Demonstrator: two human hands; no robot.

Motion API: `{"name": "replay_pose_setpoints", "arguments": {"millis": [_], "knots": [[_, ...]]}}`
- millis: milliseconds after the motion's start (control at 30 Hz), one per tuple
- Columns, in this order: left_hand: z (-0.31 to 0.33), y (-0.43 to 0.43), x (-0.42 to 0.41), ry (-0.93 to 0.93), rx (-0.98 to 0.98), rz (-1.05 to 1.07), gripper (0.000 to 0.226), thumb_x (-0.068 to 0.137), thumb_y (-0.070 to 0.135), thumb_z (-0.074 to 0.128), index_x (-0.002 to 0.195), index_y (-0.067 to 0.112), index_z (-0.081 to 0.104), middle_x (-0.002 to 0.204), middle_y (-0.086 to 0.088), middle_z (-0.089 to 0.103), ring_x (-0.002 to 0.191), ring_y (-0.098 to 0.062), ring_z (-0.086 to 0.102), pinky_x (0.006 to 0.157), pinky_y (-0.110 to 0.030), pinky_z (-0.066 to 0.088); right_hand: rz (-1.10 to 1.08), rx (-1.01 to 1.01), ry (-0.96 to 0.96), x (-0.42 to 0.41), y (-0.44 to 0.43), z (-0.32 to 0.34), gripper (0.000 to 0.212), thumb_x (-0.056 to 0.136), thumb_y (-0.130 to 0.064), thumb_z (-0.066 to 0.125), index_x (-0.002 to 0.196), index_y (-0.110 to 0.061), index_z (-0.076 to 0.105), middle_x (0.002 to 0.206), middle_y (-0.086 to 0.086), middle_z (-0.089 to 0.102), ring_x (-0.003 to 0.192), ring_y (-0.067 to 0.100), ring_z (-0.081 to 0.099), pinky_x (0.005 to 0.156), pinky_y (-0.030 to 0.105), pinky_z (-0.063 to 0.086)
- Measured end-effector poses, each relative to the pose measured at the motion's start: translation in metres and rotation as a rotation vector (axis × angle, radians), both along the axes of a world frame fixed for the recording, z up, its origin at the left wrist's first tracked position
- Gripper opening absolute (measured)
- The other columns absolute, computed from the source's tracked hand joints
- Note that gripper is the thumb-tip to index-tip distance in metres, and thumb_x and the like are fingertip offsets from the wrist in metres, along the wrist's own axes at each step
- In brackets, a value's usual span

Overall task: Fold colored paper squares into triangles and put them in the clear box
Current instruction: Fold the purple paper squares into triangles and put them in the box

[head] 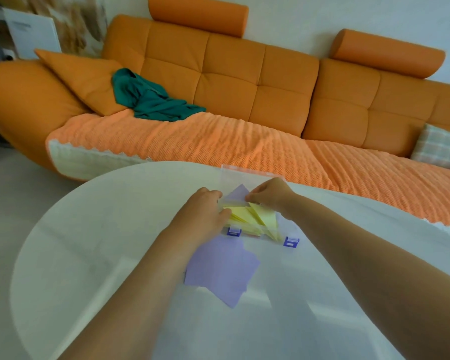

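The clear box (281,222) sits on the white table (115,229) with its lid (234,175) tipped up at the far side, probably so that finished pieces can drop straight in; yellow triangles (250,215) already lie inside. The unfolded purple squares (218,268) are stacked just in front of the box, within easy reach. Over the box's far edge the right hand (270,196) pinches the right side of a purple folded piece (238,194) between narrowed fingertips, apparently lowering it in. The left hand (203,211) is curled at the piece's left corner and the box's left wall; I cannot tell which it grips
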State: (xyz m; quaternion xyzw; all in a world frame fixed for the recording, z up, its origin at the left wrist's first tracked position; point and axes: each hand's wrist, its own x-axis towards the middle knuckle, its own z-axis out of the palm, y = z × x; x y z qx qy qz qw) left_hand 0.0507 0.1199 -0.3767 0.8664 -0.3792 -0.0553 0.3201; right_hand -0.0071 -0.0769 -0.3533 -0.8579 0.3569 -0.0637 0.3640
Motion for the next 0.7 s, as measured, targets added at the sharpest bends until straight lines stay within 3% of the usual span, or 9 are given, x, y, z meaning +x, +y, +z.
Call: {"name": "replay_pose_setpoints", "arguments": {"millis": [100, 167, 267, 400, 500, 567, 633, 700], "knots": [[0.0, 0.001, -0.001, -0.017, 0.003, -0.005, 0.045, 0.097, 0.035, 0.054, 0.136, 0.012, 0.054, 0.127, -0.007, 0.052, 0.1, -0.023, 0.058, 0.086, -0.036, 0.048, 0.036, -0.084, 0.103, 0.005, 0.001, -0.002, 0.031, 0.086, -0.034, 0.076, 0.102, -0.008, 0.075, 0.093, 0.003, 0.068, 0.074, 0.014, 0.058, 0.067, 0.026, 0.047], [0.001, 0.001, -0.002, -0.025, 0.006, -0.004, 0.044, 0.098, 0.034, 0.053, 0.134, 0.01, 0.054, 0.126, -0.007, 0.052, 0.1, -0.024, 0.059, 0.088, -0.038, 0.049, 0.044, -0.136, 0.153, 0.007, 0.001, 0.001, 0.037, 0.087, -0.036, 0.073, 0.104, -0.003, 0.073, 0.09, 0.008, 0.066, 0.077, 0.02, 0.058, 0.07, 0.031, 0.048], [0.002, 0.002, -0.003, -0.032, 0.011, -0.006, 0.043, 0.099, 0.033, 0.052, 0.133, 0.008, 0.055, 0.126, -0.008, 0.053, 0.104, -0.026, 0.059, 0.091, -0.041, 0.05, 0.049, -0.248, 0.211, 0.009, 0.005, 0.005, 0.041, 0.086, -0.039, 0.074, 0.107, -0.003, 0.071, 0.099, 0.01, 0.074, 0.088, 0.024, 0.069, 0.085, 0.038, 0.059], [0.002, 0.002, -0.003, -0.028, 0.024, -0.007, 0.044, 0.099, 0.034, 0.051, 0.135, 0.009, 0.054, 0.125, -0.008, 0.053, 0.103, -0.025, 0.059, 0.091, -0.041, 0.05, 0.071, -0.241, 0.172, 0.009, 0.011, 0.006, 0.037, 0.088, -0.031, 0.072, 0.112, -0.002, 0.073, 0.112, 0.016, 0.073, 0.103, 0.032, 0.069, 0.091, 0.047, 0.057], [0.002, 0.002, -0.003, -0.028, 0.024, -0.005, 0.043, 0.099, 0.034, 0.052, 0.134, 0.01, 0.055, 0.123, -0.007, 0.053, 0.099, -0.024, 0.059, 0.089, -0.041, 0.05, 0.099, -0.265, 0.196, 0.006, 0.014, 0.008, 0.021, 0.091, -0.024, 0.066, 0.088, -0.004, 0.073, 0.086, 0.012, 0.071, 0.08, 0.027, 0.068, 0.078, 0.037, 0.058], [0.002, 0.002, -0.002, -0.031, 0.026, -0.005, 0.042, 0.099, 0.034, 0.052, 0.133, 0.01, 0.056, 0.122, -0.006, 0.053, 0.098, -0.023, 0.059, 0.088, -0.04, 0.05, 0.103, -0.287, 0.217, 0.004, 0.015, 0.011, 0.026, 0.093, -0.018, 0.061, 0.069, -0.008, 0.057, 0.067, 0.007, 0.052, 0.062, 0.022, 0.05, 0.063, 0.033, 0.045], [0.001, 0.002, -0.001, -0.031, 0.025, -0.005, 0.042, 0.099, 0.036, 0.051, 0.133, 0.011, 0.054, 0.122, -0.006, 0.054, 0.098, -0.022, 0.059, 0.089, -0.04, 0.05, 0.065, -0.26, 0.176, 0.0, 0.013, 0.014, 0.027, 0.092, -0.015, 0.057, 0.067, -0.011, 0.05, 0.066, 0.005, 0.044, 0.057, 0.02, 0.039, 0.057, 0.032, 0.035], [0.002, 0.004, 0.0, -0.019, 0.0, 0.007, 0.043, 0.1, 0.036, 0.049, 0.135, 0.012, 0.051, 0.124, -0.005, 0.054, 0.101, -0.022, 0.059, 0.09, -0.04, 0.05, 0.061, -0.278, 0.134, -0.008, 0.014, 0.019, 0.024, 0.092, -0.014, 0.053, 0.068, -0.01, 0.055, 0.068, 0.008, 0.053, 0.056, 0.026, 0.048, 0.055, 0.031, 0.036]]}}
